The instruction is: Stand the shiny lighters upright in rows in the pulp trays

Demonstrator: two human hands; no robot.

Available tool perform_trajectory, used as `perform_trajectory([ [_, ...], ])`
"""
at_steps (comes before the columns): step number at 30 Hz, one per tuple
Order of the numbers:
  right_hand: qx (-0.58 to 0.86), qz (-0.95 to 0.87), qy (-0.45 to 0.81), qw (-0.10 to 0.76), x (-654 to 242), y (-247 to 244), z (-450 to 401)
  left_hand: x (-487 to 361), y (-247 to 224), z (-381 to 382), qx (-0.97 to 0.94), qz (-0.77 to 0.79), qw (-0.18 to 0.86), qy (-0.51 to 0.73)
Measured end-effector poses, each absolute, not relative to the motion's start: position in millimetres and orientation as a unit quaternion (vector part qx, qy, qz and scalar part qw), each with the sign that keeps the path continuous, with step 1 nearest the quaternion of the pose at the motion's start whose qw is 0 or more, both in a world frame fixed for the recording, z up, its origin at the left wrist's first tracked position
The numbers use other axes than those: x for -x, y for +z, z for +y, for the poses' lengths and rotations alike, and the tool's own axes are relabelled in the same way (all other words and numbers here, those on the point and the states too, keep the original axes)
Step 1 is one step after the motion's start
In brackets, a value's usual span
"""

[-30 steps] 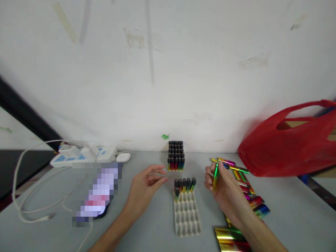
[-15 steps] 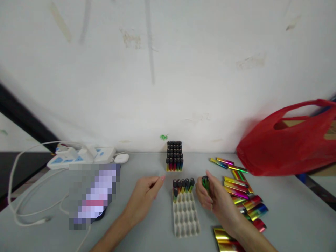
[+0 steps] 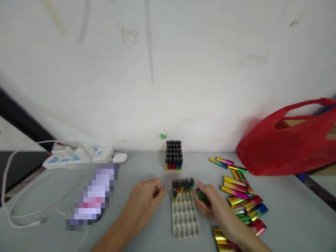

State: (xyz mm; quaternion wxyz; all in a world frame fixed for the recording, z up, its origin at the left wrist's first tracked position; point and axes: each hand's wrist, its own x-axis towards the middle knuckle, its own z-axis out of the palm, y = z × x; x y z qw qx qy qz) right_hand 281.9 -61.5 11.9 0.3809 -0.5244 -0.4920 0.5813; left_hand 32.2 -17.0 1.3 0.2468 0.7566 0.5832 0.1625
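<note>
A pale tray [image 3: 186, 220] with rows of hollows lies between my hands; several dark-capped, colourful cylinders [image 3: 182, 185] stand in its far end. My right hand [image 3: 210, 201] is closed around a green cylinder with a black cap [image 3: 201, 196], just right of the tray. Left of the tray, my left hand [image 3: 147, 196] has its fingers curled in; whatever they hold, if anything, is hidden. Farther back, a full block of black-capped cylinders [image 3: 174, 155] stands near the wall.
Shiny coloured tubes [image 3: 236, 185] lie scattered at the right, before a red bag [image 3: 286, 140]. On the left are a blurred-out phone [image 3: 96, 192], a white power strip [image 3: 102, 154], a white case [image 3: 120, 158] and looping white cables [image 3: 28, 224].
My left hand has curled its fingers further in. My right hand has tilted the green cylinder, its cap now leaning towards the tray. The view has shifted slightly.
</note>
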Motion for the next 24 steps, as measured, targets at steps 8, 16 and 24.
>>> perform_trajectory([
  [8,0.534,-0.498,0.568,0.380,-283,10,-65,-36,13,-33,-0.770,0.526,0.326,0.156],
  [16,0.525,-0.506,0.564,0.387,-288,1,-63,-43,-1,-39,-0.790,0.491,0.311,0.196],
  [24,0.523,-0.509,0.561,0.392,-286,3,-62,-42,-6,-31,-0.780,0.498,0.319,0.203],
])
